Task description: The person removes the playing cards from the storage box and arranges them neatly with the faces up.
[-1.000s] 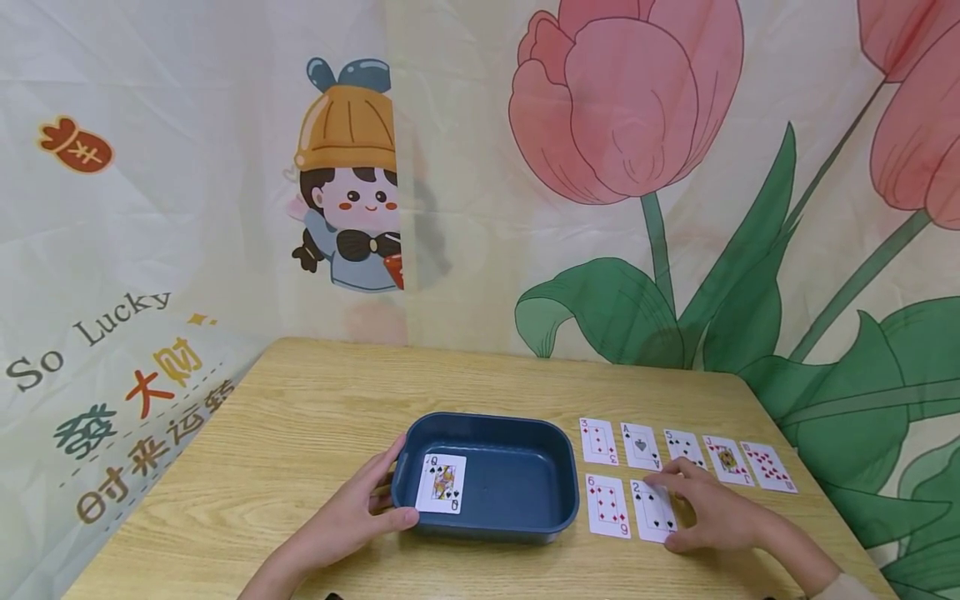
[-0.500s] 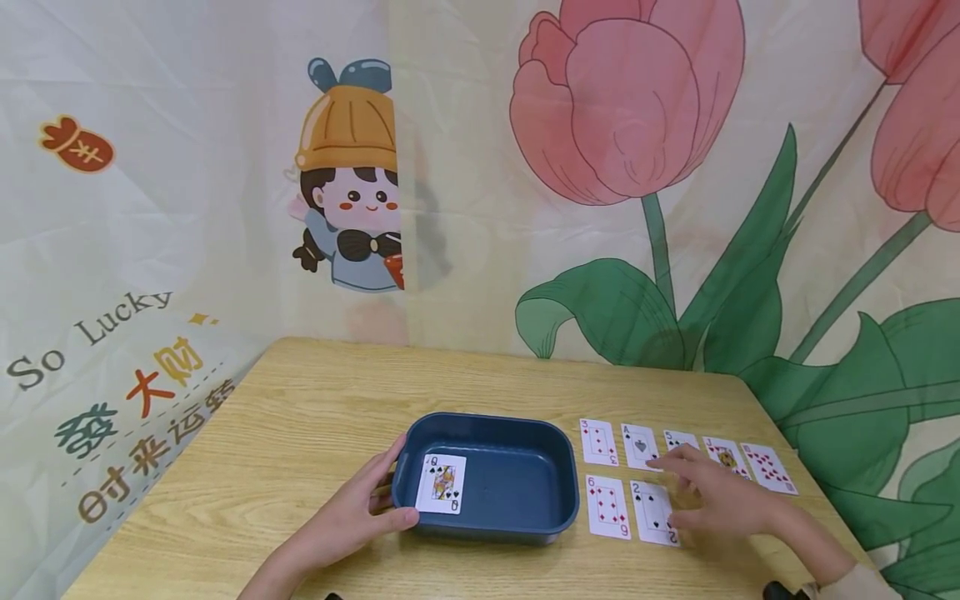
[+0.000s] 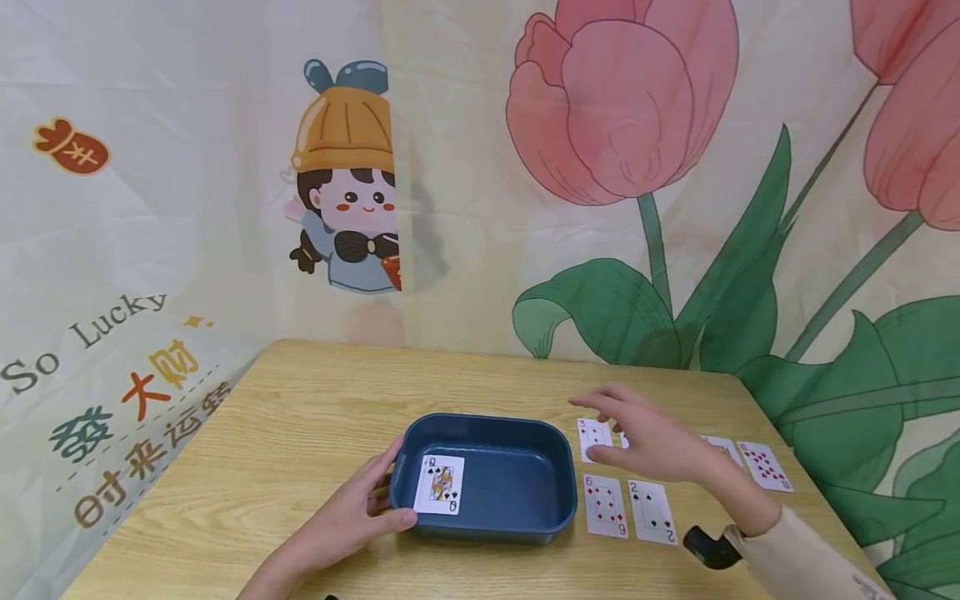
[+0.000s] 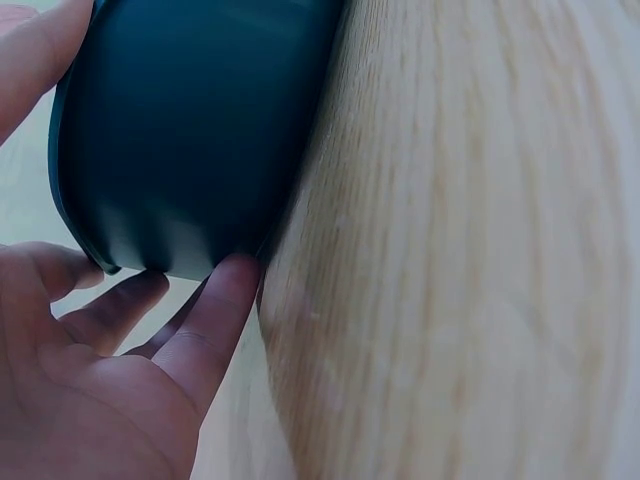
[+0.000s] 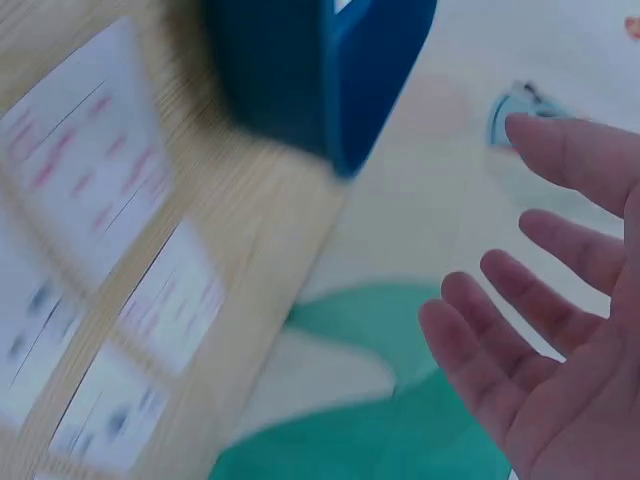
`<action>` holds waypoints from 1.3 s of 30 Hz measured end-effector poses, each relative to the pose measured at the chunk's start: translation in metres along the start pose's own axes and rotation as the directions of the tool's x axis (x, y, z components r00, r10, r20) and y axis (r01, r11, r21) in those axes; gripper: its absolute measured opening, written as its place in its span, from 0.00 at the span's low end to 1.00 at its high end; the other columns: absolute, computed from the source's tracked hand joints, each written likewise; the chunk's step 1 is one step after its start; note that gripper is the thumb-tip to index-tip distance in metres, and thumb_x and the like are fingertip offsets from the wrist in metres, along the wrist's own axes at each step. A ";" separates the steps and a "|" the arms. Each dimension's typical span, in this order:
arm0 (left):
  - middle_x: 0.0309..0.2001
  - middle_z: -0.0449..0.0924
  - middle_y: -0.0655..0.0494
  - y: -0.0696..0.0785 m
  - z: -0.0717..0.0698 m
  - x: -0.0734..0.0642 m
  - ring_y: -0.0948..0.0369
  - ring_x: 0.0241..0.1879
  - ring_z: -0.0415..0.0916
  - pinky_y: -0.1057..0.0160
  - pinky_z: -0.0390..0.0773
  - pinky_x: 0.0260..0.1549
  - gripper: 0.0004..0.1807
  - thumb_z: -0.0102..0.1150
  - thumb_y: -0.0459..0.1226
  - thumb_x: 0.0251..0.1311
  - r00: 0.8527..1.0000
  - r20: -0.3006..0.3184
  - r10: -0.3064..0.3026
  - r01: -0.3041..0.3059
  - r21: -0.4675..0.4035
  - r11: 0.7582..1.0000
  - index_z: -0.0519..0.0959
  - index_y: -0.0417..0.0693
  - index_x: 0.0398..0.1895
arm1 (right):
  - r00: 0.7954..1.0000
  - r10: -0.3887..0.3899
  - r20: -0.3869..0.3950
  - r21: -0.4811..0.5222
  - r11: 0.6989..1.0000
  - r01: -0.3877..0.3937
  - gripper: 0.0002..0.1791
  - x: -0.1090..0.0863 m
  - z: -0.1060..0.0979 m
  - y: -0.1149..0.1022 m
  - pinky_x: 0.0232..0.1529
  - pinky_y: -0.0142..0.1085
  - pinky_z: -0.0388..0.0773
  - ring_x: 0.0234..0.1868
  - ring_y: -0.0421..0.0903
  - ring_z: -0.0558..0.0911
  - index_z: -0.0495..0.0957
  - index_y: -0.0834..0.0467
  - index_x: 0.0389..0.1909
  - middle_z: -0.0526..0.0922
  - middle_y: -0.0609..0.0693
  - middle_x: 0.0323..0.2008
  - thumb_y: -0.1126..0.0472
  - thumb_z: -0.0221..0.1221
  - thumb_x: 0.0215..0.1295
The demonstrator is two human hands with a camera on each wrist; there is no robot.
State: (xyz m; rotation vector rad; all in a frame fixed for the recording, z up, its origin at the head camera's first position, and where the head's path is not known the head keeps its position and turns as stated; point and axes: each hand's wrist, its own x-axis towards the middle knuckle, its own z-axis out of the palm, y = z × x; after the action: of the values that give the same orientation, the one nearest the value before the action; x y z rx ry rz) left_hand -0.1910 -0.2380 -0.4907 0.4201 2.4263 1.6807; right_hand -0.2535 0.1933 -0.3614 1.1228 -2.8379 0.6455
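A dark blue plastic basin (image 3: 484, 527) stands on the wooden table, with a queen of spades card (image 3: 439, 485) lying face up inside at its left end. My left hand (image 3: 365, 502) holds that left end, thumb at the front corner and fingers against the end wall; in the left wrist view, fingertips (image 4: 232, 275) touch the wall's outside. Over the upper row of cards hovers my right hand (image 3: 648, 433), fingers spread and nothing in them. It partly covers the three of diamonds (image 3: 592, 433) and hides most of the cards just right of it.
Below that row lie a six of diamonds (image 3: 606, 507) and a two of spades (image 3: 654, 512). At the row's right end are a partly hidden face card (image 3: 724, 448) and a red number card (image 3: 765, 467). A printed cloth (image 3: 465, 250) hangs behind the table (image 3: 262, 433).
My right hand has lifted off the two of spades and moved left and away over the upper row. That card now lies uncovered. The left hand has stayed on the basin.
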 end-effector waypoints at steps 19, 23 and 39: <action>0.83 0.50 0.40 0.000 0.001 0.001 0.42 0.73 0.68 0.65 0.78 0.63 0.55 0.72 0.42 0.69 1.000 0.012 -0.029 0.029 0.003 1.000 0.44 0.59 0.89 | 0.989 0.055 0.135 0.161 0.984 -0.076 0.41 0.085 0.112 -0.080 0.61 0.42 0.81 0.60 0.48 0.78 0.72 0.53 0.76 0.75 0.51 0.65 0.50 0.75 0.64; 0.84 0.48 0.40 0.000 0.000 0.000 0.41 0.74 0.67 0.64 0.78 0.64 0.54 0.71 0.42 0.70 1.000 0.021 -0.023 0.023 0.000 1.000 0.44 0.59 0.89 | 0.987 0.082 0.141 0.154 0.983 -0.104 0.44 0.093 0.132 -0.086 0.60 0.40 0.80 0.59 0.46 0.75 0.72 0.55 0.76 0.74 0.51 0.65 0.49 0.78 0.61; 0.84 0.46 0.38 0.004 -0.001 0.000 0.40 0.74 0.67 0.63 0.79 0.63 0.53 0.70 0.39 0.70 0.999 0.043 0.022 -0.020 -0.043 0.999 0.45 0.57 0.88 | 0.980 0.134 0.145 -0.050 0.991 -0.128 0.48 0.105 0.162 -0.088 0.56 0.43 0.78 0.57 0.48 0.71 0.75 0.53 0.75 0.73 0.52 0.68 0.43 0.81 0.54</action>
State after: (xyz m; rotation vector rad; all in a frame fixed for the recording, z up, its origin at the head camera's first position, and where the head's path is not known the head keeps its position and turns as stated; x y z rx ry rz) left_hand -0.1903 -0.2377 -0.4868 0.4727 2.3596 1.7097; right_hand -0.2522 0.0051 -0.4590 1.0259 -3.0564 0.5281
